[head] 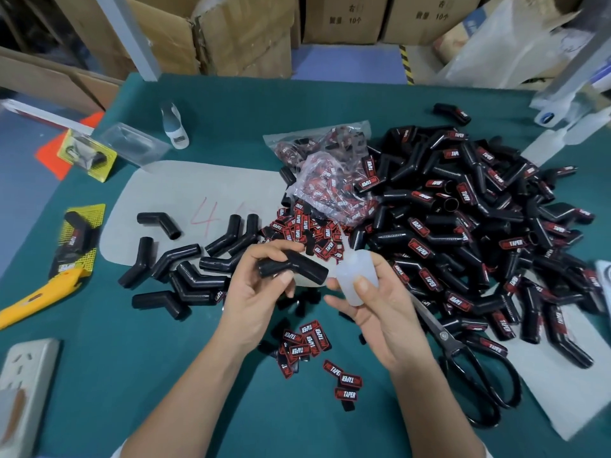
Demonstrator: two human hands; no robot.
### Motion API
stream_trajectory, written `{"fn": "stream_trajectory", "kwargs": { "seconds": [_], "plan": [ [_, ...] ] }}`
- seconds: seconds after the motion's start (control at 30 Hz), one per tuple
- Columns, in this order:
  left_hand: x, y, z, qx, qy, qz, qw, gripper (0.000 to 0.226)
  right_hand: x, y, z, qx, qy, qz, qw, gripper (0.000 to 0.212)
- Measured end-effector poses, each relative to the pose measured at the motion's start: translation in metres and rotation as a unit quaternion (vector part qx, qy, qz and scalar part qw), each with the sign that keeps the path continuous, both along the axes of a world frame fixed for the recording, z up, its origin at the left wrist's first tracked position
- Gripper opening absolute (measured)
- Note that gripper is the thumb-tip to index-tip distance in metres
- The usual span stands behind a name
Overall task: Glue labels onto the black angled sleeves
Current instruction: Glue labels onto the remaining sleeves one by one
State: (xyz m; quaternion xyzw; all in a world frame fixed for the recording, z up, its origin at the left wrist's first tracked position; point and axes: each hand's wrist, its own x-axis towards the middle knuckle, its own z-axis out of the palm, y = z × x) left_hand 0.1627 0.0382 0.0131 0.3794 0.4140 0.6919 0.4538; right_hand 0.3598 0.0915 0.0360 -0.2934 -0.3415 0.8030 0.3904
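Bare angled sleeve (pixel 292 266) pinched in left hand (pixel 261 285), long axis running toward glue bottle (pixel 357 276); bottle gripped in right hand (pixel 380 312), just right of sleeve, thin nozzle tilted up-left over it; loose labels (pixel 307 338) below sleeve

Green table (pixel 185 375) w/ sleeves (pixel 463 226), labels (pixel 307 342), scissors (pixel 469 368), yellow knife (pixel 36 297).

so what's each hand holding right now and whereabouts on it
The left hand grips a black angled sleeve by its left leg. The right hand holds a translucent glue bottle around its body.
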Motion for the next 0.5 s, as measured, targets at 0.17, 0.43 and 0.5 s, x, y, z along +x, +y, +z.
{"fn": "stream_trajectory", "kwargs": {
  "seconds": [0.17, 0.43, 0.5],
  "plan": [
    [0.0009, -0.001, -0.0001, -0.005, 0.03, -0.022, 0.999, 0.02, -0.0031, -0.0009, -0.002, 0.008, -0.019, -0.003, 1.0, 0.04],
    [-0.0004, -0.0034, -0.0054, -0.074, 0.045, -0.054, 0.995, 0.027, 0.0005, 0.0044, -0.0009, 0.045, -0.068, -0.125, 0.989, 0.024],
    [-0.0009, -0.0016, -0.0049, -0.103, -0.022, -0.055, 0.993, 0.05, 0.003, 0.0054, 0.0008, 0.065, -0.094, -0.147, 0.982, 0.024]
  ]
}}
